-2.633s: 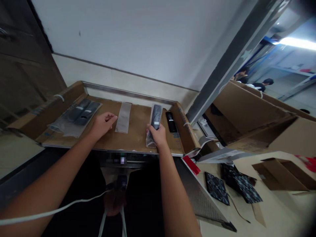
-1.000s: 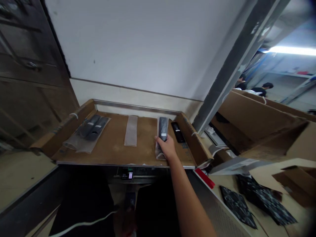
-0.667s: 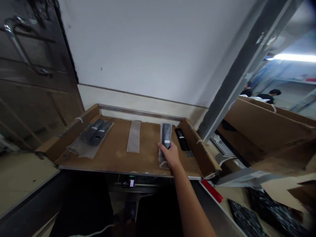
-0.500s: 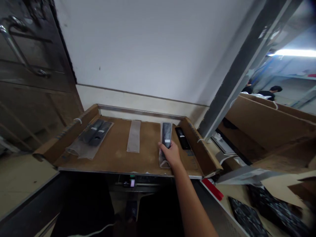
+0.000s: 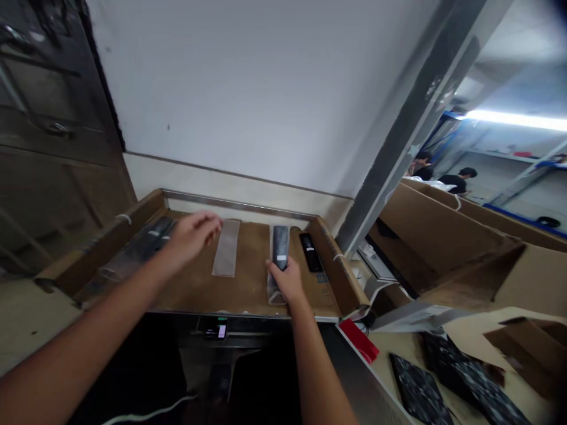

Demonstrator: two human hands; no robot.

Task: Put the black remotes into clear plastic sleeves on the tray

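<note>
Counter [image 5: 252, 298]: raised left and right edges, open room between sleeve [image 5: 227, 251] and bagged remote [image 5: 280, 242] | right grip [image 5: 287, 280] closed on bagged remote's lower part, toward front edge | left grip [image 5: 192, 236] loosely curled, no hold seen, above counter | bare remote [image 5: 310, 252] near right edge | wall [image 5: 248, 88] behind

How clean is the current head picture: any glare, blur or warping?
Head view: the ceiling light glares white at upper right; the left hand looks smeared, the right hand sharper; the far right corners fall dark; under the tray it is deep shadow.
</note>
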